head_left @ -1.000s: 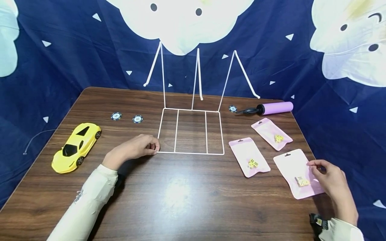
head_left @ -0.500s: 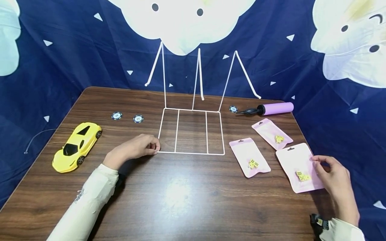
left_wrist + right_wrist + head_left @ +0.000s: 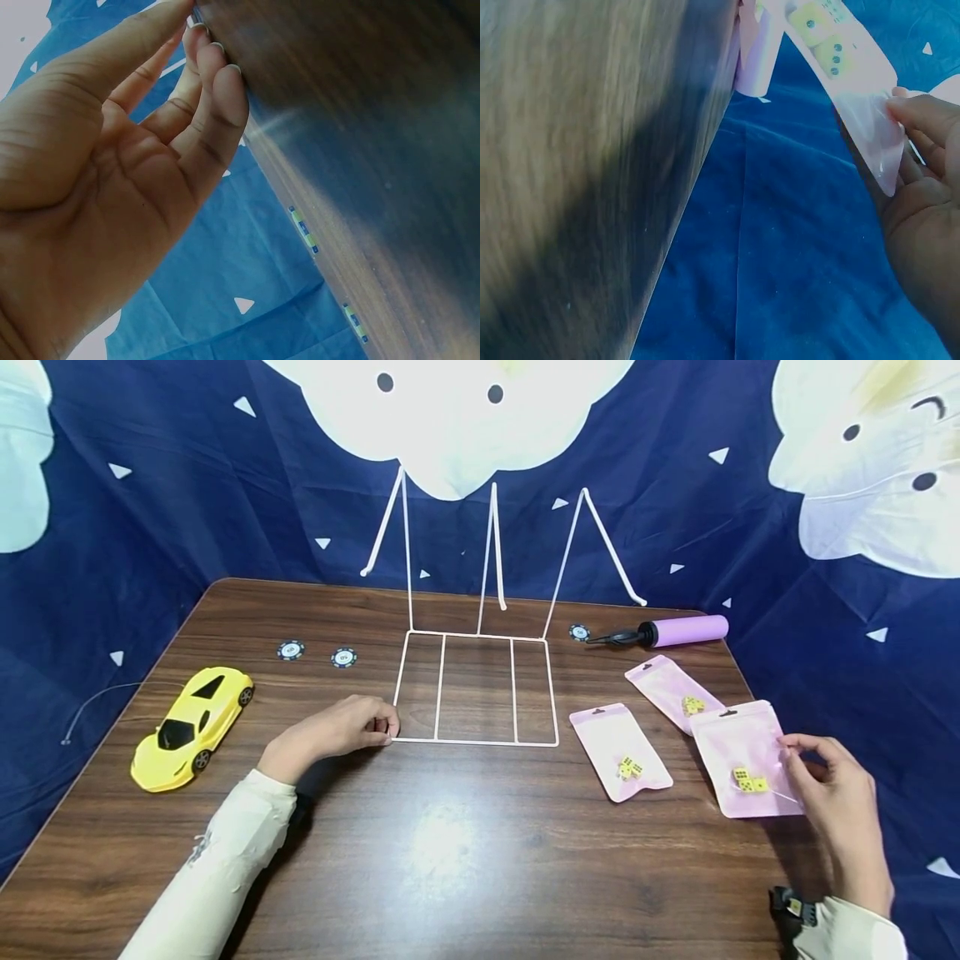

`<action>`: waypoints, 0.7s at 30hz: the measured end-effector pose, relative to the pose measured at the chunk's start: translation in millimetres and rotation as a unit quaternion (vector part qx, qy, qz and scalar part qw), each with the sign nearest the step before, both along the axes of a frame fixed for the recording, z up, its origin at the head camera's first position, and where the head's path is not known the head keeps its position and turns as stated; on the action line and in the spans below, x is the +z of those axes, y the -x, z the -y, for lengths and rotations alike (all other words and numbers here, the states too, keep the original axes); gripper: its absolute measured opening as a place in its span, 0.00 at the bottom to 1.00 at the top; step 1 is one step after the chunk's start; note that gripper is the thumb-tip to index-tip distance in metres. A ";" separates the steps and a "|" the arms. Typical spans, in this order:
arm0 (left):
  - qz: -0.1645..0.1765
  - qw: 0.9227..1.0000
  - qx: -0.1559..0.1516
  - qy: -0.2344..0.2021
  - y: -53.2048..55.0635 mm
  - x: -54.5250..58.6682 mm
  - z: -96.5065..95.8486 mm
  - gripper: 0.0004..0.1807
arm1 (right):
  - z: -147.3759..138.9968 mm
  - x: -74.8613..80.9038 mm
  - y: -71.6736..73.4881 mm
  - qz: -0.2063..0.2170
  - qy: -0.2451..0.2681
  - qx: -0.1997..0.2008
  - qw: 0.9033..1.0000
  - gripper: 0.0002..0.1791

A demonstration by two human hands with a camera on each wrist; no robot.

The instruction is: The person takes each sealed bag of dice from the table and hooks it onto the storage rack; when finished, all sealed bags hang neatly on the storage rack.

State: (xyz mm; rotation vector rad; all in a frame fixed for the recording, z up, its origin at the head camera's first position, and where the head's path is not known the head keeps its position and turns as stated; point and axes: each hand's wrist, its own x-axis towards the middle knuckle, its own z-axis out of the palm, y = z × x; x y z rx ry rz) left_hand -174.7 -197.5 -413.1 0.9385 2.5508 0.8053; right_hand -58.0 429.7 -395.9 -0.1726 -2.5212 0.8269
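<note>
My right hand (image 3: 843, 810) pinches the right edge of a pink zip bag (image 3: 757, 735) between thumb and fingers. Yellow dice (image 3: 750, 781) show through the bag's clear front, and the bag is tilted up off the table in the right wrist view. At the front left corner of a white wire rack (image 3: 495, 742), my left hand (image 3: 348, 725) pinches the wire with thumb and forefinger. The rack has three tall bent hooks at its back. Two more pink bags of yellow dice lie flat: one pink bag (image 3: 611, 735) beside the rack, another pink bag (image 3: 663, 681) behind.
A yellow toy car (image 3: 191, 727) stands at the left. Two poker chips (image 3: 291, 650) lie left of the rack, and a third poker chip (image 3: 579, 632) lies behind right, near the tip of a purple hand pump (image 3: 686, 631). Blue cloth surrounds the table (image 3: 487, 868).
The bag in my right hand has risen and shifted away from me, its top now overlapping the far bag. My left hand and the rack have stayed put.
</note>
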 end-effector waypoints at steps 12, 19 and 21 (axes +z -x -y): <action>0.000 1.000 0.004 0.001 0.0 -1.7 1.4 0.11 | 14.0 0.5 5.6 -0.060 0.090 -0.028 0.994 0.10; -0.002 1.000 0.001 -0.002 -0.2 -0.7 1.1 0.10 | 16.4 3.0 10.9 -0.091 0.116 -0.024 0.989 0.11; -0.001 1.000 0.001 -0.002 -0.2 -0.9 0.9 0.11 | 17.2 4.1 11.7 -0.100 0.109 -0.020 0.989 0.11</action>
